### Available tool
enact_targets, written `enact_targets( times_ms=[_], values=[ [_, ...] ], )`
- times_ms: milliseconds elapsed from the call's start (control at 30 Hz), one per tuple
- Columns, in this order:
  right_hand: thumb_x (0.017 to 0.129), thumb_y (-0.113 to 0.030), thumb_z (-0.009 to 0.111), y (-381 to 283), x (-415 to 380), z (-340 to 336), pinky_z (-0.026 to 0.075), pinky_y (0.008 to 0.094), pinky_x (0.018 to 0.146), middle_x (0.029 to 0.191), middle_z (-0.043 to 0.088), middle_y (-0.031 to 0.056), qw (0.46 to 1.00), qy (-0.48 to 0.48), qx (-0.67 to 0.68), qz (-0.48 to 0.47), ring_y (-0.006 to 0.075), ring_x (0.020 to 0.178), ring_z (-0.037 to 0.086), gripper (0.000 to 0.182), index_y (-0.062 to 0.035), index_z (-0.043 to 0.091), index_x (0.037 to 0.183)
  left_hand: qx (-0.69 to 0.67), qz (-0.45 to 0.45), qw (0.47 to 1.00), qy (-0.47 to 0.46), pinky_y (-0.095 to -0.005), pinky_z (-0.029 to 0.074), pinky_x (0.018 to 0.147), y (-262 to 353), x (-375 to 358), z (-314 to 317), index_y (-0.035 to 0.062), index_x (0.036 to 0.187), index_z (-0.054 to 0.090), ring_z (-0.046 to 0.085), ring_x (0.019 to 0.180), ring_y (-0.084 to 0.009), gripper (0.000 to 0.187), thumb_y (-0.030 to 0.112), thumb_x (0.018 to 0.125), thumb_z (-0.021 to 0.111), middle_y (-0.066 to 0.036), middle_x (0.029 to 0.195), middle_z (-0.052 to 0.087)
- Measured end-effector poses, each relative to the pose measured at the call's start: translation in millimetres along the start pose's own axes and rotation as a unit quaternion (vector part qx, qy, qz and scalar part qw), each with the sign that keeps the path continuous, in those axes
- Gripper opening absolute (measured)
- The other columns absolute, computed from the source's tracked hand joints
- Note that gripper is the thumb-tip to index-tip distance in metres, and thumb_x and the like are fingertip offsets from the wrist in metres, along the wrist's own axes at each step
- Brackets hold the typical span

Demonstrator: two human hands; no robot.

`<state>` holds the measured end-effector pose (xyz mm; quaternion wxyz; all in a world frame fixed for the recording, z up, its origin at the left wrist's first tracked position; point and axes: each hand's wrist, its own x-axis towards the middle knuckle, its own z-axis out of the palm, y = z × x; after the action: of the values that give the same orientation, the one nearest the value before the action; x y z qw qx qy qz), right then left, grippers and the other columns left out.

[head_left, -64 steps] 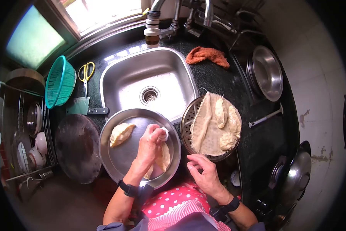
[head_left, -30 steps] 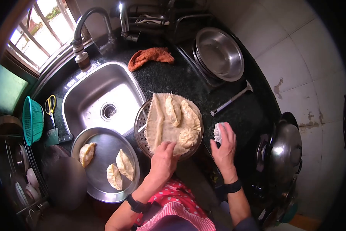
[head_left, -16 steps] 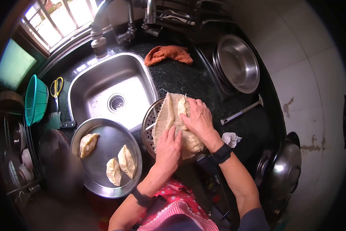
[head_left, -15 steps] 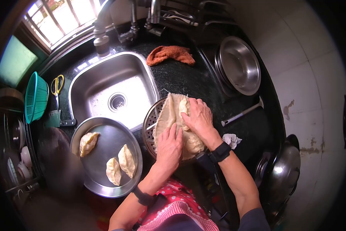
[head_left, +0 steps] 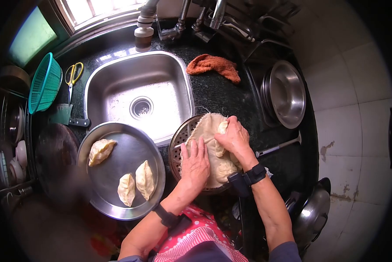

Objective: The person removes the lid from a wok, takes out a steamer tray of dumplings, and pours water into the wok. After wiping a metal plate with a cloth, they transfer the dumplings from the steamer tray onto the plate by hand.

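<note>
A beige cloth point(head_left: 206, 135) lies over a perforated steel steamer plate point(head_left: 175, 155) at the counter's front edge. My left hand point(head_left: 194, 167) rests on the cloth's left part, fingers stretched and apart. On the right side, my right hand point(head_left: 236, 140) closes its thumb and fingers round a pleated dumpling point(head_left: 222, 128), partly hidden by the hand. Another dumpling point(head_left: 224, 169) sits on the cloth just below, near my right wrist. To the left, a round steel tray point(head_left: 158, 168) carries three uncooked dumplings: one upper left point(head_left: 101, 151), two lower down point(head_left: 126, 190) point(head_left: 145, 180).
Behind the tray is a steel sink point(head_left: 91, 94). A cleaver point(head_left: 64, 114), yellow-handled scissors point(head_left: 73, 76) and a green basket point(head_left: 46, 85) are at left. An orange cloth point(head_left: 213, 66), stacked steel bowls point(head_left: 287, 94) and a metal-handled tool point(head_left: 276, 147) lie at right.
The camera view has shifted. My left fingers have spread wider, and the cloth's raised fold beside them looks flatter. My right thumb and fingers are now more curled round the upper dumpling.
</note>
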<state>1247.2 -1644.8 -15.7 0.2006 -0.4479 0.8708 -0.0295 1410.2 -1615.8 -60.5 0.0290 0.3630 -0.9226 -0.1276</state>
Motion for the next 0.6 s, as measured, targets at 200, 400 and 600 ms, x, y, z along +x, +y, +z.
enact_targets(
  times_ms=[200,400,600],
  values=[
    [0.071,-0.026,0.070,17.1,-5.2,5.9,0.049,0.0452,0.085,0.109,0.058,0.0226,0.995,0.030,0.069,-0.067,0.0390,0.099,0.059,0.053,-0.0030,0.048,0.113,-0.031,0.011,0.998,-0.044,-0.0606,0.023,0.107,-11.1,22.4,-27.6,0.0019,0.142,0.035,0.034,0.132,-0.0381,0.073,0.011,0.075,0.062,-0.016,0.146,0.035],
    [0.073,-0.017,0.069,24.5,-19.0,3.3,0.049,0.0452,0.083,0.106,0.058,0.0207,0.988,0.050,0.117,-0.088,0.0392,0.097,0.059,0.046,-0.0039,0.047,0.111,-0.057,0.041,0.998,-0.003,-0.0663,0.016,0.107,-10.8,35.9,-18.3,0.0164,0.149,0.025,0.028,0.137,-0.0412,0.082,0.024,0.080,0.067,-0.012,0.148,0.034],
    [0.071,-0.014,0.070,21.9,-22.0,-3.4,0.049,0.0442,0.082,0.100,0.058,0.0193,0.986,0.030,0.127,-0.102,0.0380,0.094,0.060,0.046,-0.0083,0.052,0.113,-0.046,0.016,0.999,0.009,-0.0705,0.008,0.107,-10.5,38.3,-4.9,0.0110,0.142,0.041,0.022,0.139,-0.0409,0.087,0.057,0.072,0.066,-0.011,0.149,0.034]
  ],
)
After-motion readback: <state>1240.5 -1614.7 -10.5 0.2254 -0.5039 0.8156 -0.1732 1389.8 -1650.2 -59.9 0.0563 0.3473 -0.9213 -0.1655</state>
